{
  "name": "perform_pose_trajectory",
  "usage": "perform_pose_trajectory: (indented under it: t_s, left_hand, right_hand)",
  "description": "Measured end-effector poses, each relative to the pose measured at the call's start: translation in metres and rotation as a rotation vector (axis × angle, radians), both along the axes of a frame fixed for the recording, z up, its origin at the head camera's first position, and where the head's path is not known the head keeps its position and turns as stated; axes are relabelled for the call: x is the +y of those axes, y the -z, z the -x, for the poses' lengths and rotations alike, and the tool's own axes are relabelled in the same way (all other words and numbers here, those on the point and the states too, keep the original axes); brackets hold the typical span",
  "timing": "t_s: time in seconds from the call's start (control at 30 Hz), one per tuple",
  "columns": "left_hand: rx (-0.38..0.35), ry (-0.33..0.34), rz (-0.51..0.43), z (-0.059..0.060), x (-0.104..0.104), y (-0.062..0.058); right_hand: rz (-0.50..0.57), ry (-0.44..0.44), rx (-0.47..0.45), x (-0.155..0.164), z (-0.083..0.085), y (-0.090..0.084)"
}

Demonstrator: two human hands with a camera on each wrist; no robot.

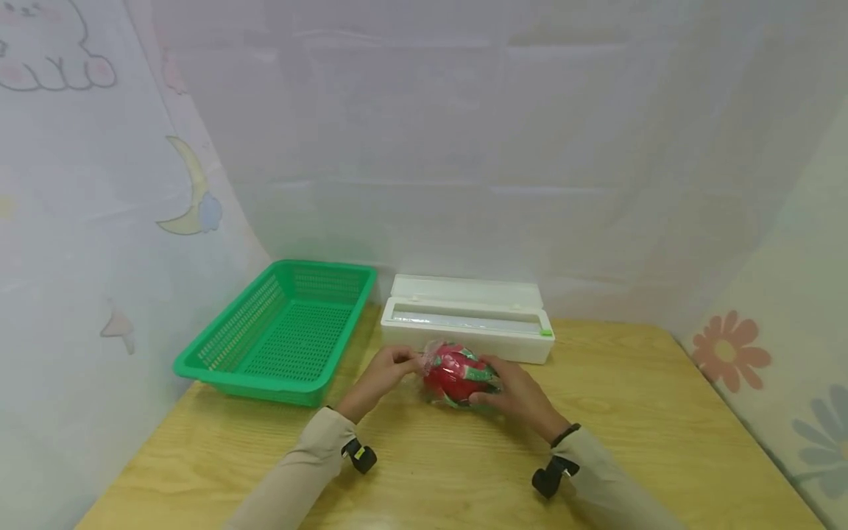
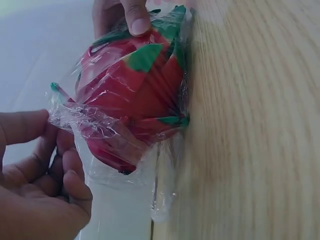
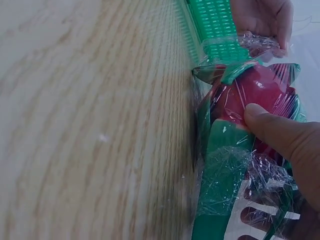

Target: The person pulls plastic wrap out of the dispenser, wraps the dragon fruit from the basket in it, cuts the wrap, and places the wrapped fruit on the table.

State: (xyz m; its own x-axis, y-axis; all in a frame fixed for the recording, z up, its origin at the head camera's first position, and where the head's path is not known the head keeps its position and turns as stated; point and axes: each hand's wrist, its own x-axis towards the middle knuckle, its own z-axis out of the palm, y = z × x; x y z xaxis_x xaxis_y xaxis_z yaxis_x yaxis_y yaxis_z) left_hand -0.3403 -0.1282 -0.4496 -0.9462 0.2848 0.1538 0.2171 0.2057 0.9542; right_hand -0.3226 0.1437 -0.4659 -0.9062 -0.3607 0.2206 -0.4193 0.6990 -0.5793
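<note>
**Dragon fruit, film-wrapped, held by both hands at worktop centre**

Dragon fruit [image 1: 457, 375]: red, oval, green-tipped scales, plastic-looking, covered in clear cling film [image 2: 100, 125]. Sits on the light wooden worktop [image 1: 662, 412], just in front of the white box.

Left to right, head view:

- Green perforated plastic basket [image 1: 281, 331], rectangular, at the left rear of the worktop. Nothing visible inside.
- Left hand [image 1: 384, 372], beige sleeve, just left of the fruit. Grip: fingertips pinching a bunched end of the film at the fruit's left end. Left wrist view shows the fingers [image 2: 30, 127] curled round that crumpled film tail.
- Fruit between the two hands, resting on the worktop; left wrist view shows it touching the wood.
- White long plastic cling-film dispenser box [image 1: 467, 320], lid open, behind the fruit, just right of the basket. Small green tab at its right end.
- Right hand [image 1: 517, 394], beige sleeve, dark band at the wrist, on the fruit's right side. Grip: fingers curled round the fruit, thumb [image 3: 280, 135] pressed onto the wrapped red skin in the right wrist view.

Film looks wrinkled and loose at both ends of the fruit.
</note>
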Motion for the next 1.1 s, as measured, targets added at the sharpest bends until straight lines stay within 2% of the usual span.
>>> perform_pose_trajectory:
  t_s: [0.13,0.33,0.4,0.5,0.6,0.63,0.7,0.77,0.83,0.9,0.97,1.03,1.1]
  left_hand:
    - [0.033,-0.064,0.067,-0.004,-0.001,0.003]
    - [0.190,-0.105,0.272,-0.005,0.004,0.011]
    - [0.255,-0.124,0.333,-0.006,0.006,0.014]
    - [0.392,-0.182,0.449,-0.005,0.010,0.015]
    - [0.484,-0.220,0.475,-0.004,0.011,0.014]
    - [0.479,-0.219,0.444,-0.003,0.010,0.013]
    - [0.418,-0.222,0.344,0.000,0.005,0.013]
    - [0.299,-0.236,0.227,0.003,-0.003,0.014]
    - [0.181,-0.263,0.173,0.007,-0.011,0.017]
    - [0.074,-0.256,0.204,0.011,-0.017,0.021]
    - [0.012,-0.188,0.297,0.015,-0.022,0.026]
    - [-0.003,-0.091,0.385,0.018,-0.024,0.028]
    - [0.026,-0.002,0.429,0.021,-0.025,0.031]
  right_hand:
    - [-0.005,0.006,0.013,0.000,-0.002,-0.001]
    - [0.006,-0.004,0.016,-0.002,-0.004,0.001]
    - [0.007,-0.005,0.007,-0.003,-0.004,0.001]
    - [0.010,0.009,-0.001,-0.002,-0.004,0.001]
    - [0.007,0.035,0.006,-0.001,-0.002,0.000]
    - [0.006,0.040,0.008,-0.001,-0.001,0.000]
    - [0.006,0.035,0.011,-0.001,0.000,0.000]
    - [0.005,0.021,0.011,-0.002,0.001,0.000]
    - [0.007,0.012,0.006,-0.002,0.000,0.000]
    - [0.007,0.014,0.002,-0.001,-0.001,-0.001]
    - [0.007,0.026,-0.001,-0.001,-0.001,-0.001]
    - [0.006,0.032,0.000,0.000,-0.002,-0.001]
    - [0.009,0.033,0.001,0.000,-0.002,0.000]
